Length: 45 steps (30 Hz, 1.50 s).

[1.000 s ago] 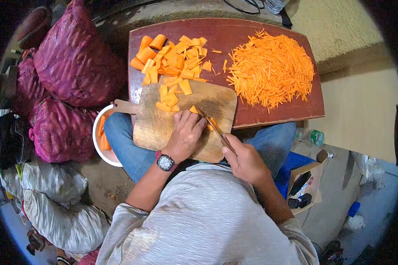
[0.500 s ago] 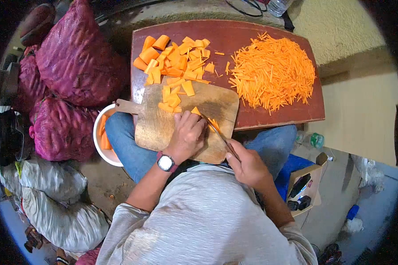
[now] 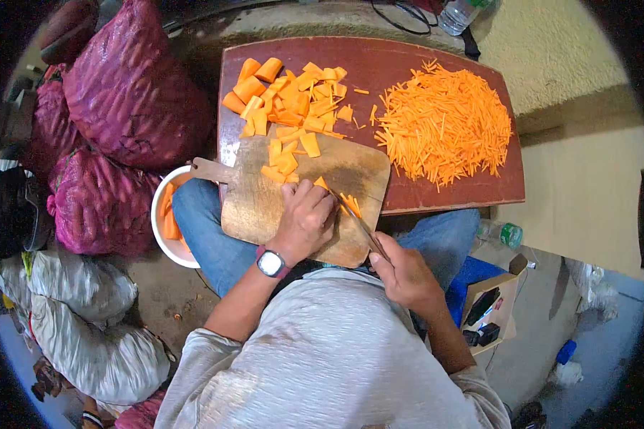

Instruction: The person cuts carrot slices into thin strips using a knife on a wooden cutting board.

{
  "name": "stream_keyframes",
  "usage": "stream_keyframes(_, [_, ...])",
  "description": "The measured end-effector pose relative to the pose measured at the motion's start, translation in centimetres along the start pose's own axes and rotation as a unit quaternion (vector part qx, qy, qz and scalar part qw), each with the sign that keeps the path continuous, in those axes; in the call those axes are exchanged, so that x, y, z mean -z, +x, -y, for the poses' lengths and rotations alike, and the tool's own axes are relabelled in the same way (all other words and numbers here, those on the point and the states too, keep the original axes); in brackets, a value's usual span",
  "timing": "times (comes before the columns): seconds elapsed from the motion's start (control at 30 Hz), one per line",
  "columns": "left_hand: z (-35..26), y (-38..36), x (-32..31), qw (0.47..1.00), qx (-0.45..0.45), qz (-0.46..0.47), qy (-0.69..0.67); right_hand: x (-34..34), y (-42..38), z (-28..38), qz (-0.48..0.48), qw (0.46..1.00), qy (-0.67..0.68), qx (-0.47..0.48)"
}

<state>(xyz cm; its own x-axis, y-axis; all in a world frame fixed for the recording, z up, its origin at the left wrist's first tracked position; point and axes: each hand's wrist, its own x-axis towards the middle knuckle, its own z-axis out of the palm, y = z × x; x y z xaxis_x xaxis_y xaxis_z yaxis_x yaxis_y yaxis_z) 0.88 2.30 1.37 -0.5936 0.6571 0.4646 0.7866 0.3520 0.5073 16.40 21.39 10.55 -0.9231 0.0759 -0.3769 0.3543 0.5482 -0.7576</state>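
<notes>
My right hand (image 3: 406,275) is closed around the handle of a knife (image 3: 359,225), its blade slanting up and left across the wooden cutting board (image 3: 254,214). Beside the blade, my left hand (image 3: 309,218) presses curled fingers onto a carrot piece (image 3: 320,183), only the tip of which shows. Thin carrot strips (image 3: 351,204) lie just right of the blade. Several flat carrot slices (image 3: 283,163) rest at the board's upper left. Beyond the board sit a pile of carrot chunks and slices (image 3: 293,96) and, at right, a large heap of carrot strips (image 3: 447,125).
The board's far part rests on a red-brown table (image 3: 368,53). A white bucket (image 3: 157,222) holding carrots stands left of my leg. Purple mesh sacks (image 3: 132,93) and pale sacks (image 3: 96,350) fill the left side. A box (image 3: 495,307) and a plastic bottle (image 3: 509,234) are at right.
The view has shifted slightly, so the table and board appear a little lower and further right. Both hands keep almost the same place on the board, knife still in the right.
</notes>
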Motion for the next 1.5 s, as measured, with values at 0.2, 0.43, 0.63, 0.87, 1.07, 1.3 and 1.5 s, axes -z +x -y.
stream_keyframes(0.2, [0.1, 0.0, -0.5, 1.000, 0.013, -0.016, 0.013, 0.6, -0.1, 0.5, 0.017, 1.000, 0.011, -0.015])
stream_keyframes(0.43, [-0.2, -0.4, -0.6, 1.000, 0.024, -0.013, 0.007, 0.2, 0.4, 0.7, -0.009, 1.000, 0.006, -0.006])
stream_keyframes(0.63, [-0.2, -0.2, -0.4, 1.000, 0.025, -0.009, 0.009, -0.2, 0.0, -0.3, -0.010, 1.000, -0.002, 0.002])
stream_keyframes(0.87, [0.0, -0.2, -0.5, 1.000, 0.024, -0.016, 0.005, 0.4, -0.7, -0.3, 0.005, 1.000, -0.005, -0.007])
stream_keyframes(1.07, [-0.1, 0.0, -0.3, 0.999, 0.027, -0.035, -0.009, -0.1, -0.2, 0.1, -0.011, 1.000, -0.008, 0.007])
stream_keyframes(1.3, [0.0, 0.0, -0.3, 0.993, 0.105, -0.047, -0.007, 1.6, -0.5, 0.9, -0.080, 0.993, 0.083, 0.032])
stream_keyframes(1.5, [0.9, 0.4, 0.8, 0.994, 0.108, -0.018, 0.020, 1.3, -1.3, 0.2, -0.075, 0.992, 0.103, 0.000])
